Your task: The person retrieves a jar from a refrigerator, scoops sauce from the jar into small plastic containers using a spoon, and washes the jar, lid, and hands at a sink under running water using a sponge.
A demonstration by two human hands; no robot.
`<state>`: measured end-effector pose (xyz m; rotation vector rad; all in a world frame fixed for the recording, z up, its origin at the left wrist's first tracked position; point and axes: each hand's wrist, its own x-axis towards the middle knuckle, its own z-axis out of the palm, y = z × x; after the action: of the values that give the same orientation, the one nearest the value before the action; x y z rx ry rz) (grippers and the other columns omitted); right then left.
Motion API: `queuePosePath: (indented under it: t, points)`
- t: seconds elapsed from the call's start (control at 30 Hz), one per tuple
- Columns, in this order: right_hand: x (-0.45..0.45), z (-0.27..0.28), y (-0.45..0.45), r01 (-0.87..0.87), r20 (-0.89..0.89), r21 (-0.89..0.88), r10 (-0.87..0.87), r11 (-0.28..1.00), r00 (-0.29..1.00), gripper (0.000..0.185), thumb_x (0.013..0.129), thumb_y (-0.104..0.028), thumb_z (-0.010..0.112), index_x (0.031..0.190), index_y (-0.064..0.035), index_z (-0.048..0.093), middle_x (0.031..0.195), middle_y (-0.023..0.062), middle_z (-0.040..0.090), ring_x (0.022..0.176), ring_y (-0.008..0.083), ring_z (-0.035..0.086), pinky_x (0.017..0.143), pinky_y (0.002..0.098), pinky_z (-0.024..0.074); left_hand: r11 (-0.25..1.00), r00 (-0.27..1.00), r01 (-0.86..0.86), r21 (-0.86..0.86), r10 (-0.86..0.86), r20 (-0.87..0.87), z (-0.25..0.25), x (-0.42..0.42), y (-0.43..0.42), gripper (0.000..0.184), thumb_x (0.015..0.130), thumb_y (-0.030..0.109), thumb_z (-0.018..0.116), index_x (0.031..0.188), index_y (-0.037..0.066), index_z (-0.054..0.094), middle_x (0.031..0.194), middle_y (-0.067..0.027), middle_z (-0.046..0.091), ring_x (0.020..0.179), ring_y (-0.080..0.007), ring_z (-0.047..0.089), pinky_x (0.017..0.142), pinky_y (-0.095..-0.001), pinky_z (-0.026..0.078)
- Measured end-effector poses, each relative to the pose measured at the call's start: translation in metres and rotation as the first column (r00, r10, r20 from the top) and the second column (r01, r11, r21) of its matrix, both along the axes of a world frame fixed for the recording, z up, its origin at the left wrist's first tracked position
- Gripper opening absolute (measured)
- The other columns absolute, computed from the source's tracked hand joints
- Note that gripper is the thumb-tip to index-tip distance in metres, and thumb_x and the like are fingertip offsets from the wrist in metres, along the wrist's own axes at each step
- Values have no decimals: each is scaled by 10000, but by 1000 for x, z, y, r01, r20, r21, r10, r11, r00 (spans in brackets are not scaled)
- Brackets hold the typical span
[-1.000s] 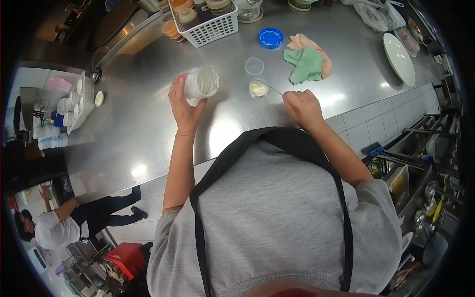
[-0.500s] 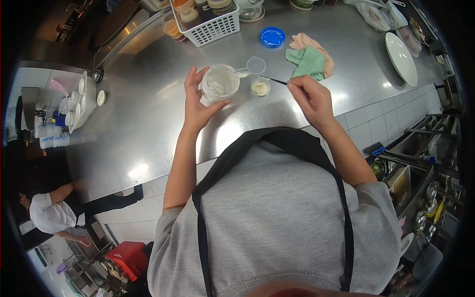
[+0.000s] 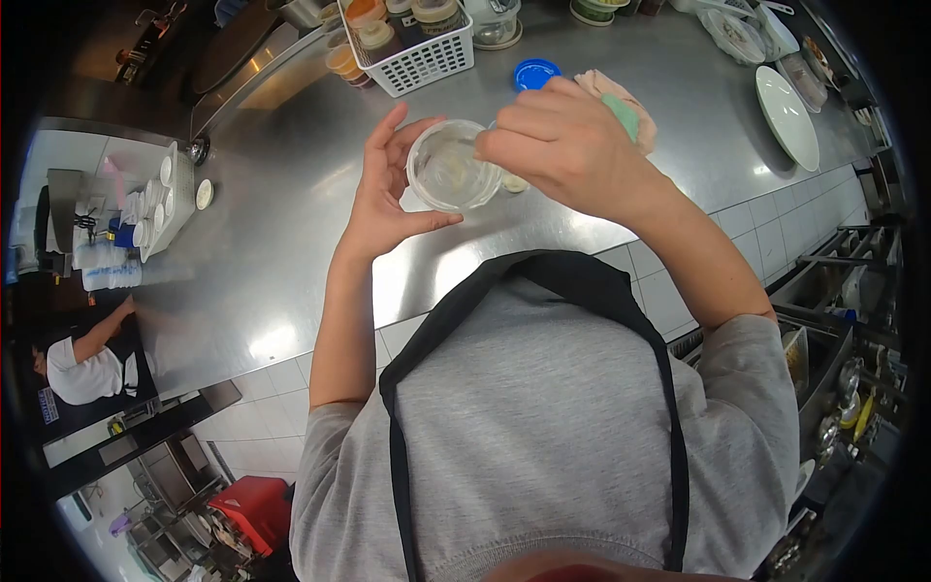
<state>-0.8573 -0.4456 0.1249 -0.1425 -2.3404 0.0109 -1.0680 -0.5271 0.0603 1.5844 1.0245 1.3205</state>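
My left hand (image 3: 390, 194) is wrapped round a clear plastic jar (image 3: 454, 167), whose open mouth faces me and whose inside is smeared white. Over the jar's right rim, my right hand (image 3: 558, 141) is closed in a pinch; the dark-handled spoon seen in it earlier is hidden now. Just below my right hand, part of a small cup with a pale filling (image 3: 514, 183) shows on the steel table (image 3: 272, 242). A blue lid (image 3: 536, 74) lies behind my right hand, beside a green cloth (image 3: 623, 115) and a peach cloth (image 3: 606, 85), both partly covered.
At the back stands a white basket of jars (image 3: 419, 66). An oval white plate (image 3: 786, 117) lies at the right. A white tray of cups (image 3: 167, 206) is at the left. Beyond the table's left end, a person in white (image 3: 89, 367) stands near a red bin (image 3: 254, 512).
The spoon has come out of the small cup and over to the jar with my right hand. My left hand has tilted the jar's mouth toward me and moved right. The other person has shifted.
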Motion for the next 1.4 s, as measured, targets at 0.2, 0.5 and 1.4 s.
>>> queuePosePath:
  t: [0.2, 0.5, 1.4]
  points:
    - [9, 4, -10, -20, 71, -82, 26, 996, 997, 87, 702, -121, 591, 771, -114, 538, 673, -6, 472, 659, 146, 504, 620, 291, 356, 995, 997, -44, 87, 49, -55, 2, 0, -2, 1118, 517, 35, 838, 1395, 154, 155, 1333, -158, 394, 1238, -272, 395, 1006, -415, 358]
    - [11, -2, -2, 8, 24, -34, -7, 999, 1000, 97, 707, -144, 600, 782, -119, 545, 708, -15, 486, 671, 151, 504, 615, 304, 364, 981, 982, -35, 191, 70, -178, 8, 1, 1, 1114, 513, 22, 835, 1393, 134, 161, 1321, -186, 404, 1217, -288, 415, 1014, -417, 349]
    - [17, -37, 12, 86, -28, -328, -100, 941, 995, 102, 830, -147, 582, 806, -52, 554, 693, 67, 561, 607, 233, 556, 530, 327, 426, 992, 804, -3, 124, 76, -590, 33, -9, 18, 953, 531, 66, 804, 1355, 126, 329, 1254, -84, 522, 1197, -247, 455, 1018, -382, 335]
